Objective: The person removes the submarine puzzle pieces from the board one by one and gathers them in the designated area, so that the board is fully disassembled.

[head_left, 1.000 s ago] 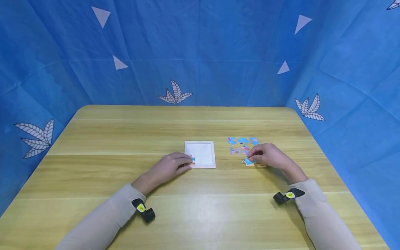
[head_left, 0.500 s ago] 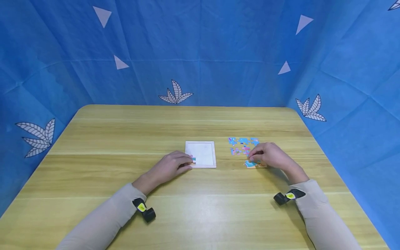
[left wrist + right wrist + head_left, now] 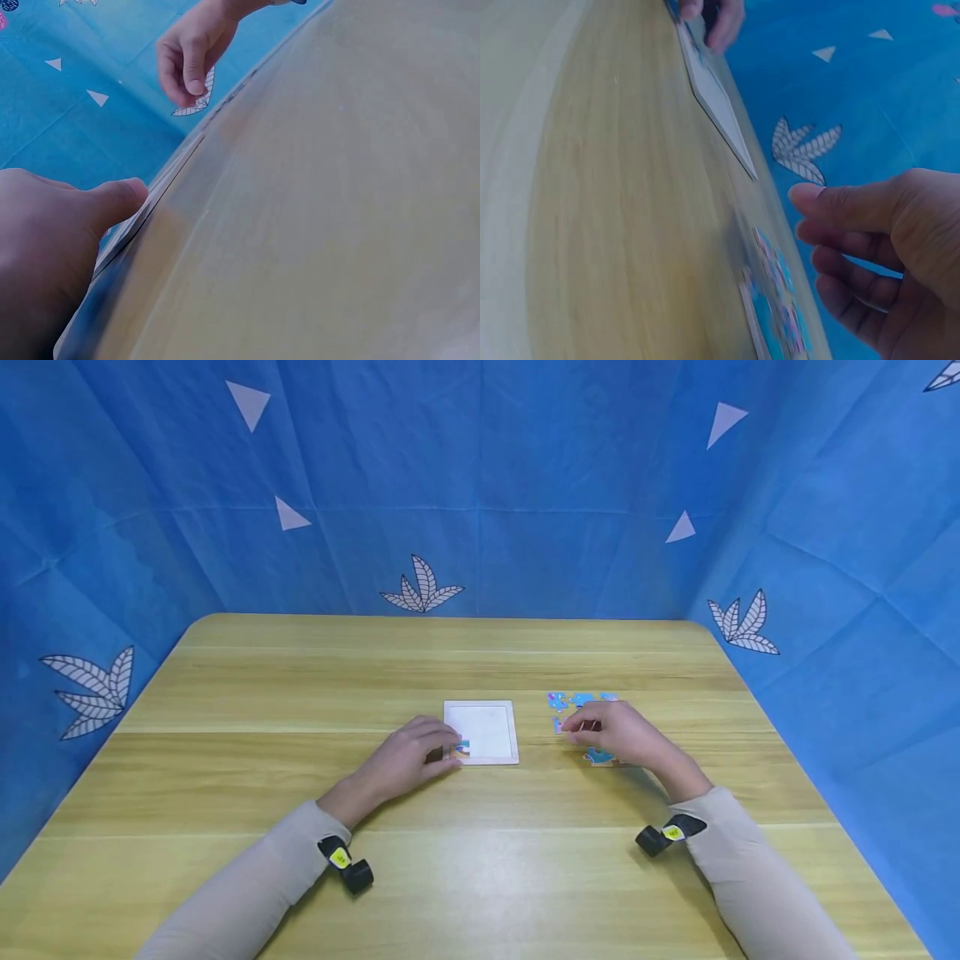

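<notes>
In the head view my left hand [image 3: 408, 756] holds the left edge of a square white puzzle tray [image 3: 513, 735], its thumb by the near left corner. One blue-and-orange puzzle piece [image 3: 463, 749] lies in that corner, partly covered by the fingers. To the right, my right hand [image 3: 618, 735] hovers over the loose puzzle pieces [image 3: 582, 699], fingers loosely bent. Nothing shows between its thumb and fingers in the right wrist view. A blue-and-orange piece [image 3: 598, 757] lies just below this hand, which hides several others. In the left wrist view the left thumb [image 3: 120, 201] lies along the tray's side.
A light wooden table [image 3: 480, 860] carries everything, with bare wood between tray and pieces. Blue cloth [image 3: 480, 485] with white triangles and leaf prints hangs behind and at the sides. Each sleeve bears a small black wrist camera [image 3: 356, 877].
My right hand has moved left from the lower right pieces and now covers the middle row. The blue-and-orange piece beneath it shows more of itself. My left hand stays at the tray.
</notes>
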Tool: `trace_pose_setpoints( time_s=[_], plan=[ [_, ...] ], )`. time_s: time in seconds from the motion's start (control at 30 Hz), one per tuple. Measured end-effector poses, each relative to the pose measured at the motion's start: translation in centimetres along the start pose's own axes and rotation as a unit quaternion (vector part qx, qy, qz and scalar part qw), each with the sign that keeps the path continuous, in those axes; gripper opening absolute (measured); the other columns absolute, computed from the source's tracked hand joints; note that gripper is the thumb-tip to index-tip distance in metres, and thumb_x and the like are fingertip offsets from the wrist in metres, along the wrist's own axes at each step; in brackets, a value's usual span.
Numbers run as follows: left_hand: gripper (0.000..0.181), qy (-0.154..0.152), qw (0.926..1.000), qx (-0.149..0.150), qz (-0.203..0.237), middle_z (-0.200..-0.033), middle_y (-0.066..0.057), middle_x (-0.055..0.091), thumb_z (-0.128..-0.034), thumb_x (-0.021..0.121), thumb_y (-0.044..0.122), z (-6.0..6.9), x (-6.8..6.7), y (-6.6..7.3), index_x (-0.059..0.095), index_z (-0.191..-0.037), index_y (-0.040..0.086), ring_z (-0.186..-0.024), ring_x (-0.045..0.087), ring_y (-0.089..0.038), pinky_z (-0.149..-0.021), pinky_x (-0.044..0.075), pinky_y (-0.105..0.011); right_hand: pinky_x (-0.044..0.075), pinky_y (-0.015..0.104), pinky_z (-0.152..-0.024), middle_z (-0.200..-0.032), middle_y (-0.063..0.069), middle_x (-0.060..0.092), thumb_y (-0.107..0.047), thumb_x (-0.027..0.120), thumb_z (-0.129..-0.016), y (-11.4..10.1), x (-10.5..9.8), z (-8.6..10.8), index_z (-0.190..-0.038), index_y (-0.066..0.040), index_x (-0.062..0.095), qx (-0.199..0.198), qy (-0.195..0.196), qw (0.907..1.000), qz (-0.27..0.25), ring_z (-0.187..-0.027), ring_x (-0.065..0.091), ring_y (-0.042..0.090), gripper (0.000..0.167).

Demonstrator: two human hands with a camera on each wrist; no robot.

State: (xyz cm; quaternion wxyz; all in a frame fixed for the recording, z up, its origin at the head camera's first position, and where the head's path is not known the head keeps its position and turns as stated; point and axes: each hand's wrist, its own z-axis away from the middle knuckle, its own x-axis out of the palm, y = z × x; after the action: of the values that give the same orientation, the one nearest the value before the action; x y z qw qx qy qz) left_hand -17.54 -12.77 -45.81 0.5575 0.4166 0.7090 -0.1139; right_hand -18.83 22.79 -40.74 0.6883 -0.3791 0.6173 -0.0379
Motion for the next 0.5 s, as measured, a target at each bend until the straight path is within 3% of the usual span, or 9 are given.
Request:
trace_pose_setpoints(
  time_s=[0.2,0.5],
  plan=[
    [0.044,0.0,0.9999,-0.011,-0.004,-0.126,-0.005,0.063,-0.0877,0.073,0.04,0.0,0.0,-0.1,0.069,-0.122,0.013,-0.123,0.052,-0.024,-0.107,0.042,-0.039,0.054,0.029,-0.069,-0.09,-0.006,0.069,-0.015,0.077,-0.085,-1.7,1.4,-1.4,-0.1,-0.007,0.075,-0.052,0.005,0.9986,-0.005,-0.076,0.061,0.011,0.017],
    [0.065,-0.032,0.9982,-0.05,-0.009,-0.14,-0.007,0.054,-0.0868,0.069,0.053,-0.1,0.1,-0.2,0.06,-0.134,0.01,-0.134,0.043,-0.026,-0.113,0.034,-0.042,0.051,0.031,-0.076,-0.101,-0.001,0.069,-0.021,0.077,-0.086,-4.0,4.0,-3.4,-0.109,-0.01,0.073,-0.083,-0.012,0.9965,0.009,-0.087,0.061,0.015,0.026]
  ],
)
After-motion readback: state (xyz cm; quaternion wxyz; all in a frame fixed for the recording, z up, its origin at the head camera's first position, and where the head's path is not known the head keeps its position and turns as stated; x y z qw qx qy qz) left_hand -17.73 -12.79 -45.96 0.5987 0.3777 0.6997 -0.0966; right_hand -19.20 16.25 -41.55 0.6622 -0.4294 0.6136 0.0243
